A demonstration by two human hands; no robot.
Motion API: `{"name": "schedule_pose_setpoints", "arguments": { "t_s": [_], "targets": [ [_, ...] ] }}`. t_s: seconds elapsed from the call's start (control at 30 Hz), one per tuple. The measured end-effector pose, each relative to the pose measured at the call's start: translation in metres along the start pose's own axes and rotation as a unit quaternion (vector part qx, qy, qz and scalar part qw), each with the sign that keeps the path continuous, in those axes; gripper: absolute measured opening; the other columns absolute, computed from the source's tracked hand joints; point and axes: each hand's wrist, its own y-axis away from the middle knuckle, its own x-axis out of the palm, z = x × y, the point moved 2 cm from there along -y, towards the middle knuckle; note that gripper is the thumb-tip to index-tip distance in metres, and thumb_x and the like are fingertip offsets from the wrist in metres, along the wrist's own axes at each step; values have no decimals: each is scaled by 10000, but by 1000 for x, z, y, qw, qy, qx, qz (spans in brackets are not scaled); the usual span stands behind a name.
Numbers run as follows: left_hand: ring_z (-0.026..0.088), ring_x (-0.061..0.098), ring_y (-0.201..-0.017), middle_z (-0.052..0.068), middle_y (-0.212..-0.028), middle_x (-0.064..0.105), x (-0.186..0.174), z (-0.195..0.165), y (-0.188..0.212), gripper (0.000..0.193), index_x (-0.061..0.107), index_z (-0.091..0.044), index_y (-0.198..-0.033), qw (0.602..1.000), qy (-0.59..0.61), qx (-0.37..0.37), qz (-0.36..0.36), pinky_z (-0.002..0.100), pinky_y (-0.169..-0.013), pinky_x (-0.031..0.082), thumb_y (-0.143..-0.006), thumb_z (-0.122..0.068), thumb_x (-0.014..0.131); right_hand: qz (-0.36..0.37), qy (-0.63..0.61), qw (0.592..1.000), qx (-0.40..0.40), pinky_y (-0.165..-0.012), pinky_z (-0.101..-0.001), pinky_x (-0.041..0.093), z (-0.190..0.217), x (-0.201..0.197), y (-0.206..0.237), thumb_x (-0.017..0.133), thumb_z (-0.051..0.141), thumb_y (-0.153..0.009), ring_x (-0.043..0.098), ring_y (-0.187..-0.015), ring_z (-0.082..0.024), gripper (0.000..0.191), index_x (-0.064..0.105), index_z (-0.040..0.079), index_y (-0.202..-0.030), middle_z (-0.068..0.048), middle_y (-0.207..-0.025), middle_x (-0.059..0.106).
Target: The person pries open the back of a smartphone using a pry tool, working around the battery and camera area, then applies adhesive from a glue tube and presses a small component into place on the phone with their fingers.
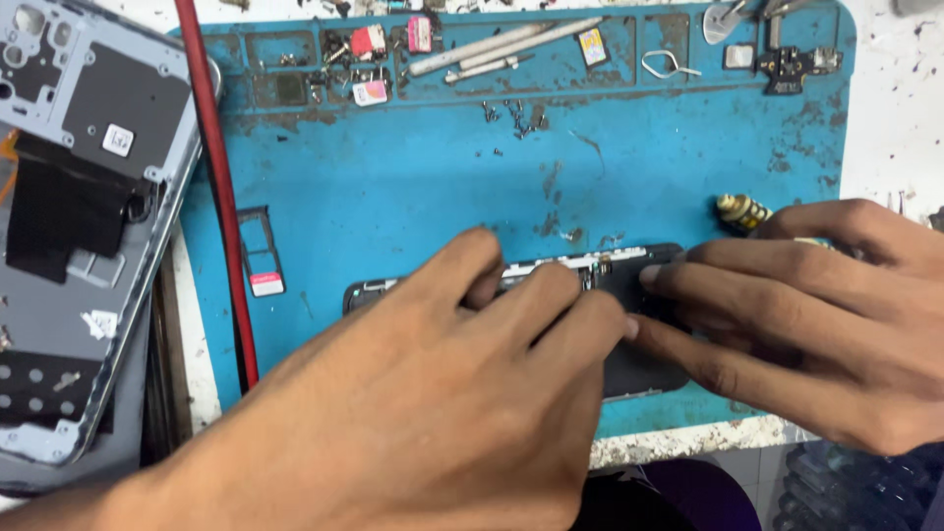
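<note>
A dark opened phone (629,270) lies flat on the blue work mat (413,187), near its front edge. My left hand (442,393) covers most of it, fingers pressed down on its top edge. My right hand (796,315) comes in from the right, its fingers laid on the phone's right end, fingertips meeting those of the left hand. A small brass-tipped tool (740,210) shows just above the right hand; whether the hand holds it I cannot tell.
A grey phone frame (79,226) lies at the left, off the mat. A red cable (218,177) runs down the mat's left side. A SIM tray (260,253) rests near it. Metal rods (492,49), loose screws (511,113), small cards and a circuit board (792,67) fill the mat's back trays.
</note>
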Motion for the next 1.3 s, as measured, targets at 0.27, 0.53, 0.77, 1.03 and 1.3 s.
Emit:
{"name": "schedule_pose_setpoints", "arguments": {
  "t_s": [0.27,0.53,0.77,1.03,1.3],
  "targets": [
    [234,553,-746,44,-715,483,10,5,5,295,612,-56,-631,997,67,-31,0,389,-610,388,-864,-218,690,1,-76,993,89,-897,-379,469,-2,-1,-4,640,254,-842,662,-1125,-224,418,722,195,-1247,-52,-1240,709],
    [198,546,-738,18,-771,539,15,6,9,337,639,-81,-713,994,74,-73,-26,376,-666,392,-978,-290,637,0,-102,984,148,-946,-402,451,3,-1,-12,615,266,-842,615,-1167,-215,428,719,188,-1250,-25,-1251,697],
    [154,562,-763,-9,-791,509,17,6,7,203,663,-108,-751,999,13,-52,-12,318,-650,384,-878,-264,637,-41,-92,988,118,-879,-372,498,2,5,-10,724,124,-886,644,-1125,-180,353,757,269,-1206,12,-1231,700],
    [113,568,-754,-44,-802,523,20,9,5,219,654,-106,-748,996,-59,-59,-22,279,-649,424,-899,-260,613,-47,-106,985,131,-864,-368,493,11,13,1,732,163,-881,633,-1098,-160,306,769,299,-1153,34,-1213,700],
    [99,595,-785,-28,-839,552,25,8,1,164,640,-49,-894,991,-129,-33,-17,318,-773,546,-864,-208,613,-16,-102,986,133,-877,-364,499,11,10,-6,673,265,-906,612,-1148,-163,299,767,294,-1188,37,-1223,708]
  ]
}}
